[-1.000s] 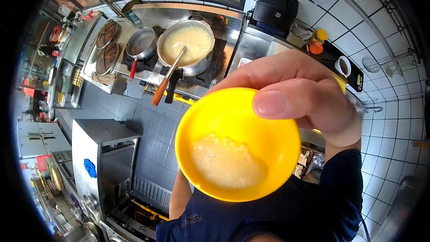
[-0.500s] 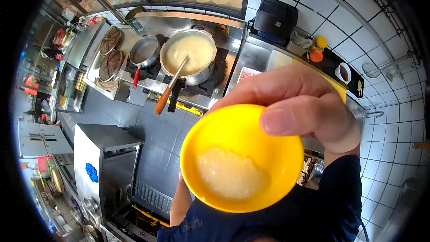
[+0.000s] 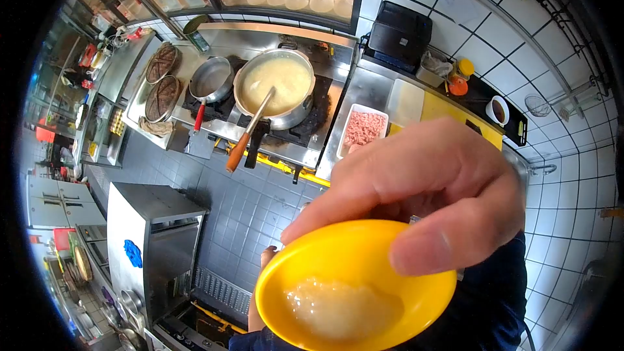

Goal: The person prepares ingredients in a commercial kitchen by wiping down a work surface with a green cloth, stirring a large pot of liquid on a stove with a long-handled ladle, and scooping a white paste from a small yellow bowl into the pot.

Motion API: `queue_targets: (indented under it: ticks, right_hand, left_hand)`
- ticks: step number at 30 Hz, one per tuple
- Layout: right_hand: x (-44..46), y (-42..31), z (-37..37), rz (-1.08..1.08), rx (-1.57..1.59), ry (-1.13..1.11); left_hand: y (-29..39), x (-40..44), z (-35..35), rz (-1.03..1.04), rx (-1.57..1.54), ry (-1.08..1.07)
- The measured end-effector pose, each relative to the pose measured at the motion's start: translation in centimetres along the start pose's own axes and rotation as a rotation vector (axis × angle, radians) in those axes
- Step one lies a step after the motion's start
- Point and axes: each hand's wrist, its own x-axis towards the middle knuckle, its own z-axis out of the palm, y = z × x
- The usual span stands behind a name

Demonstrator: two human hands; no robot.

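My right hand (image 3: 439, 185) pinches the rim of a small yellow bowl (image 3: 351, 253) between thumb and fingers, close to the camera. A pale, thick, grainy porridge-like food (image 3: 341, 309) lies in the tilted bowl. Only a bit of my left hand (image 3: 268, 257) shows past the bowl's left side, low down; its fingers are mostly hidden. On the stove beyond stands a metal pot (image 3: 305, 105) of creamy pale liquid. A ladle with a wooden handle (image 3: 238, 151) rests in this pot.
Left of the pot sits a small pan (image 3: 211, 78) with a red handle. A white tray of minced meat (image 3: 365, 129) lies on the counter (image 3: 351, 94) to the right. At lower left stands a steel cabinet (image 3: 149, 198).
My right hand has lowered the yellow bowl and tilted it more, so it looks flatter. The tray of minced meat shows more fully now.
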Motion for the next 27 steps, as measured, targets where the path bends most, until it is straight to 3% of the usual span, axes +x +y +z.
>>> queue_targets:
  ticks: [21,27]
  right_hand:
    - [0.7,-0.3,0.2,-0.104,-0.236,-0.049]
    - [1.0,-0.1,-0.2,-0.105,-0.227,-0.101]
  left_hand:
    - [-0.3,-0.5,0.6,0.167,0.23,0.084]
    - [1.1,-1.5,-0.4,0.082,0.162,0.068]
